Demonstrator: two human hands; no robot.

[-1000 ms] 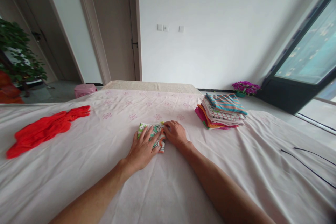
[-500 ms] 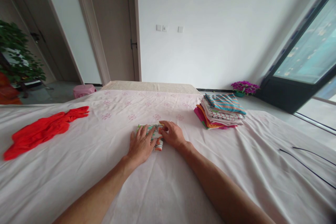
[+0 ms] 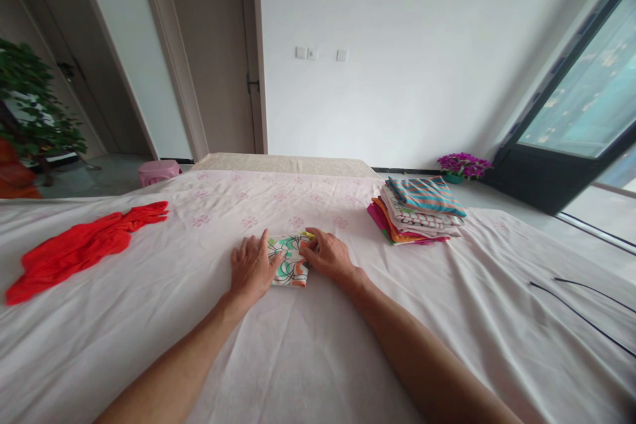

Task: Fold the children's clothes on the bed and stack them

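One patterned cloth [image 3: 291,270], white with green, orange and black, folded into a small rectangle: it is lying left of the folded stack [image 3: 422,209] and slightly nearer you, on a pale cover [image 3: 308,358].

Two hands, yours. Your left hand [image 3: 251,269], farther left of the stack, is resting palm down along the patterned cloth's left edge; its fingers are spreading moderately, thumb lying over the cloth and standing well away from the index finger. Your right hand [image 3: 329,253], between the cloth and the stack, is touching the cloth's upper right part; its fingers are curling, thumb and index finger sitting close together there. Whether they are pinching fabric, you cannot tell.

One stack, several pieces, a blue-and-orange striped one lying on top.

One red garment [image 3: 84,245], crumpled, is lying far left of the stack.

Two black cords [image 3: 576,313] are running right of the stack, nearer you.
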